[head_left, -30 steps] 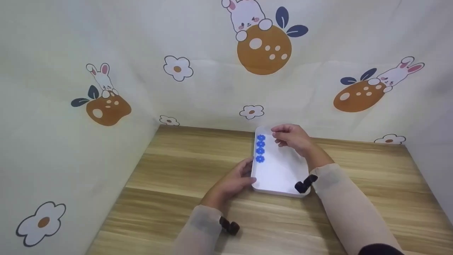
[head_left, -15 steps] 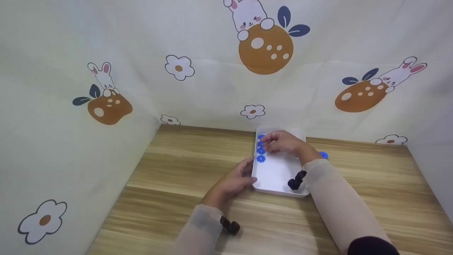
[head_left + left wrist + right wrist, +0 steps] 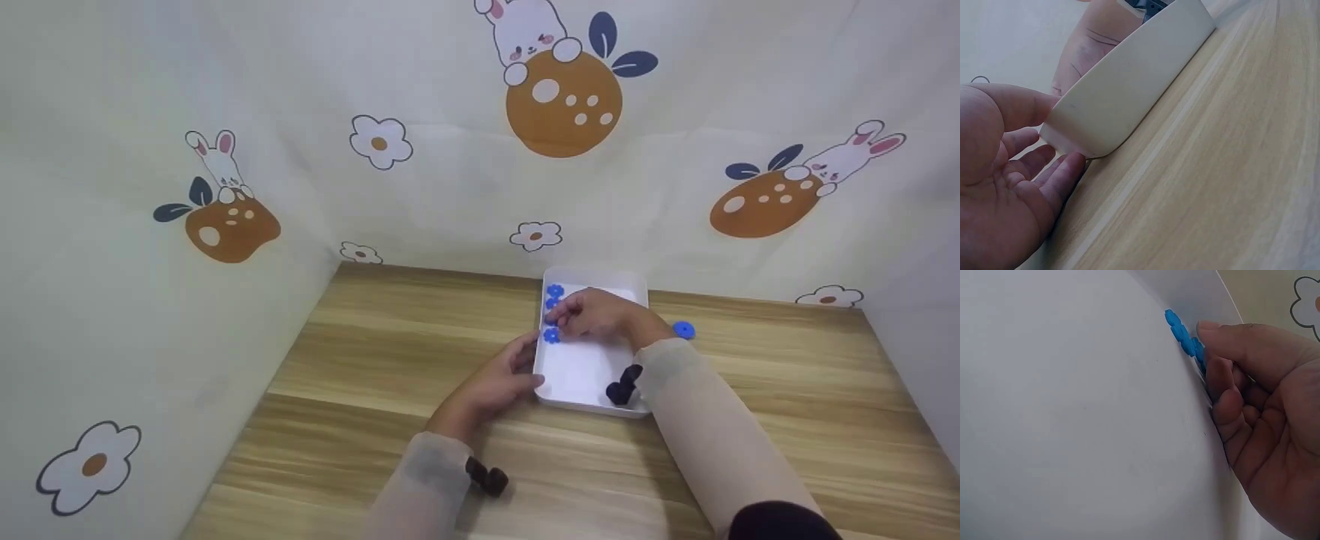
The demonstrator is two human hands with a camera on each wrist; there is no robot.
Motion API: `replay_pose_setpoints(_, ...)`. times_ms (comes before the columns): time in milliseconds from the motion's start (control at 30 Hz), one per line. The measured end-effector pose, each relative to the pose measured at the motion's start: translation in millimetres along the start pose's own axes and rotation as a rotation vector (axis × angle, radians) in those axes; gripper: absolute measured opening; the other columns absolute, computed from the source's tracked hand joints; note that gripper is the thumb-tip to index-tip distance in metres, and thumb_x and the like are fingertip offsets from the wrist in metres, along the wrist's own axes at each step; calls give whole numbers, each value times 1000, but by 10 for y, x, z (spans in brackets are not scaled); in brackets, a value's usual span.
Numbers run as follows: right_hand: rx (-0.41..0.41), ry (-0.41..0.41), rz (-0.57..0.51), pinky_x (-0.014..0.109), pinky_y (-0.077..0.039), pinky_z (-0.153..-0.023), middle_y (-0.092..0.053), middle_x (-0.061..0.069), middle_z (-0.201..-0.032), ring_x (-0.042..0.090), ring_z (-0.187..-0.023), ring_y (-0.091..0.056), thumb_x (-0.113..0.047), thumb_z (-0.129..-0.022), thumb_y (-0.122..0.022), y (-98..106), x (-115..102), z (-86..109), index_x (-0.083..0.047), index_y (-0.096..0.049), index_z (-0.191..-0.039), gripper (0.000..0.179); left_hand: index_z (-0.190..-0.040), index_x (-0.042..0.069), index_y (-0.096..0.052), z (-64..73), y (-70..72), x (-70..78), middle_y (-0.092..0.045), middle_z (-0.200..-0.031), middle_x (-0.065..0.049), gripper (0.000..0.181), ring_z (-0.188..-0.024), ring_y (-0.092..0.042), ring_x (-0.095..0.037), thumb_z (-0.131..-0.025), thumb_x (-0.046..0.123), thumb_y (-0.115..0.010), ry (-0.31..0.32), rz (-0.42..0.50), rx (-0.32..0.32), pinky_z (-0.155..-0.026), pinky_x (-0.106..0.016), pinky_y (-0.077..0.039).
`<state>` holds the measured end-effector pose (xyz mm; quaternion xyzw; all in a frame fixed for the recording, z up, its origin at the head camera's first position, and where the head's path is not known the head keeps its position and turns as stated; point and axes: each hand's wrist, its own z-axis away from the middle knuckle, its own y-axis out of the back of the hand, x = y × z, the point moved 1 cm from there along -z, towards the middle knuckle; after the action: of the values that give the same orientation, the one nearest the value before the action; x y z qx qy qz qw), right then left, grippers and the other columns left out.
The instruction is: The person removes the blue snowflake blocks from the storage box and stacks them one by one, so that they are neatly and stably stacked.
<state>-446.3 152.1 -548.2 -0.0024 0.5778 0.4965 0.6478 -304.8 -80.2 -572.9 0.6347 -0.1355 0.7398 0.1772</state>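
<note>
A shallow white tray (image 3: 592, 386) lies on the table, with a short column of blue flower-shaped plastic pieces (image 3: 552, 336) along its left side. My left hand (image 3: 491, 386) holds the tray's left side, thumb at the rim. In the left wrist view the other fingertips meet the outer wall low down near the corner. My right hand (image 3: 596, 313) reaches over the tray, its thumb and forefinger pinching at the third piece from the back, which they mostly cover. In the right wrist view a blue piece (image 3: 1179, 332) shows just beyond the thumb tip.
Another blue piece (image 3: 684, 330) lies on the wooden table (image 3: 360, 352), right of the tray. A cream cloth wall (image 3: 450, 202) printed with rabbits and flowers stands close behind the tray. More cloth hangs at both sides.
My right hand has moved left from the tray's back right to the column, then down along it toward me. The left hand keeps its place on the tray.
</note>
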Motion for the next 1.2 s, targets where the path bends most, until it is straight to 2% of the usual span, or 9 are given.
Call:
replay_pose_setpoints(133,14,-26,85,32,-48,-93,-72,-3,-103,17,-100,-62,-20,-90,-83,-18,-6,1,-30,-80,-120,32,-170,19,-30,-10,-4,-14,-42,-171,-15,81,-157,-44,-35,-99,5,-68,2,23,-7,-110,-43,-58)
replay_pose_setpoints(233,15,-44,120,33,-48,-92,-71,-3,-100,17,-99,-62,-20,-89,-84,-38,-23,0,-32,-81,-118,31,-170,17,-29,-10,-6,-17,-42,-171,-17,81,-156,-45,-36,-99,4,-67,1,28,-11,-102,-40,-62)
replay_pose_setpoints(500,34,-70,158,35,-47,-94,-70,-2,-101,20,-100,-61,-21,-88,-84,-63,-72,20,-33,-81,-118,32,-170,18,-29,3,-11,7,-41,-172,-15,81,-158,-42,-35,-99,6,-67,6,7,-2,-118,-45,-53)
replay_pose_setpoints(800,39,-79,181,37,-48,-93,-69,-1,-100,21,-99,-61,-19,-88,-82,-79,-106,28,-32,-80,-112,27,-170,18,-29,6,-9,9,-41,-172,-15,82,-158,-42,-34,-99,5,-67,-2,-6,-7,-121,-47,-50)
replay_pose_setpoints(900,43,-51,184,36,-48,-93,-69,-2,-99,20,-98,-61,-19,-88,-82,-79,-97,41,-30,-78,-109,25,-170,16,-28,2,-7,8,-40,-172,-16,81,-157,-42,-35,-99,4,-67,-7,1,-10,-113,-46,-56)
replay_pose_setpoints(1033,57,-26,189,36,-49,-94,-70,-3,-99,20,-98,-61,-21,-90,-82,-73,-57,38,-30,-76,-106,20,-170,13,-27,-3,-8,3,-38,-172,-19,81,-156,-43,-38,-99,3,-66,-10,26,-18,-89,-39,-65)
replay_pose_setpoints(1200,71,-7,162,36,-50,-94,-72,-3,-99,20,-98,-63,-21,-92,-82,-55,-43,46,-29,-77,-104,16,-170,14,-28,-4,-4,1,-39,-173,-17,82,-156,-43,-37,-99,3,-67,-4,30,-13,-89,-36,-65)
